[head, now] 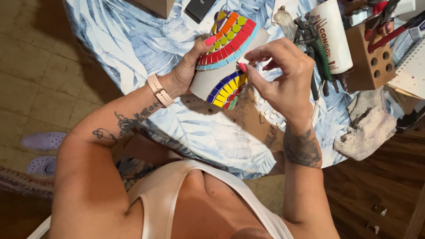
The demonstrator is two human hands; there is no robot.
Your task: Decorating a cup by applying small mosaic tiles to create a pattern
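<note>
My left hand (188,66) holds a white board (208,82) covered in part with arcs of small mosaic tiles in red, orange, yellow, green and blue. The thumb rests on the red arc near the board's upper edge. My right hand (283,75) pinches a small pale tile piece (244,61) between thumb and forefinger, right at the yellow and blue arc on the board's lower part. Both hands hover over a table with a blue leaf-print cloth (133,40).
A white cup (334,35), dark pliers with green handles (316,48), a wooden block with holes (369,59) holding red-handled tools, and a grey rag (369,128) lie to the right. Small tile scraps (270,117) sit under the right hand. Two pale shoes (42,150) rest on the floor at left.
</note>
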